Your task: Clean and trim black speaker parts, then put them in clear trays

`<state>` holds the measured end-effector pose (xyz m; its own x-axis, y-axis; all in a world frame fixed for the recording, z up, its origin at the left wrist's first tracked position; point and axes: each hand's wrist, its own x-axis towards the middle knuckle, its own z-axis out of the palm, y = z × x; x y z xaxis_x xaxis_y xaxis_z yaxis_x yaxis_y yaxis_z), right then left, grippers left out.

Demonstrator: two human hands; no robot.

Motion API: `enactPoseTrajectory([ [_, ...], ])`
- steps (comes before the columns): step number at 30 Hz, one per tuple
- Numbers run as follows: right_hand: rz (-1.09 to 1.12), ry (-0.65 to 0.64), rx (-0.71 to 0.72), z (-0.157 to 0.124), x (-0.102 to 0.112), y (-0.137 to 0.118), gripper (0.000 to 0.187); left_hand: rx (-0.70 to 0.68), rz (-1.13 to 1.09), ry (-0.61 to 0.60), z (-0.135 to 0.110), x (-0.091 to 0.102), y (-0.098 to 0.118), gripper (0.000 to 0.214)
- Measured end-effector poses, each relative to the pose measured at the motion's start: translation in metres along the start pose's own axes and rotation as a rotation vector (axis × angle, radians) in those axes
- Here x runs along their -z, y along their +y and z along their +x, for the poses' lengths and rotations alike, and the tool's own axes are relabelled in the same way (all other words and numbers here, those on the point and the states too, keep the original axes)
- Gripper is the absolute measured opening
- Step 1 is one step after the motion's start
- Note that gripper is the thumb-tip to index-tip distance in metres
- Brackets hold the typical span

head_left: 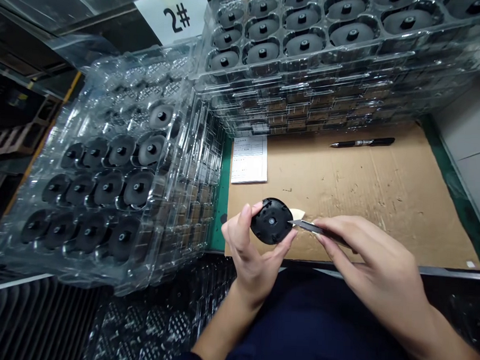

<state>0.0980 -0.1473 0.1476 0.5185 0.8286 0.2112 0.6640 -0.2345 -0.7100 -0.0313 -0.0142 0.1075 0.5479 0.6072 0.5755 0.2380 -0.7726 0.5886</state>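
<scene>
Disc of black moulded plastic in left hand, face tilted up toward the head camera, above the near edge of a brown cardboard sheet. Gripped by the rim, with left digits pressed against its left edge and its lower right edge, palm turned up below. Shows a small round grey centre and raised details near the rim.

At the disc's right edge, tip of a craft knife, blade pointing left. Pinched between thumb and forefinger of right hand, handle running back under the palm; cannot tell how the remaining right fingers sit. Cannot tell whether cutting or only touching. Just behind the blade, a pale cream wedge, too little visible to identify.

Farther back on the cardboard, a black pen at right and a printed paper form at left. Around the sheet, green surface in strips. To the left, a stack of clear plastic trays with round black stemmed parts in the top one. Across the back, a second tray stack, similarly loaded. Beside it, a white sign reading "2#".
</scene>
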Motion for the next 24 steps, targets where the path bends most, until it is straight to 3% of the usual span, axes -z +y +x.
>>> enactPoseTrajectory([
  [24, -0.041, -0.017, 0.014, -0.0019, 0.0001, -0.0024, 0.026, -0.021, 0.009, 0.008, -0.0020, -0.0012, -0.0011, 0.107],
])
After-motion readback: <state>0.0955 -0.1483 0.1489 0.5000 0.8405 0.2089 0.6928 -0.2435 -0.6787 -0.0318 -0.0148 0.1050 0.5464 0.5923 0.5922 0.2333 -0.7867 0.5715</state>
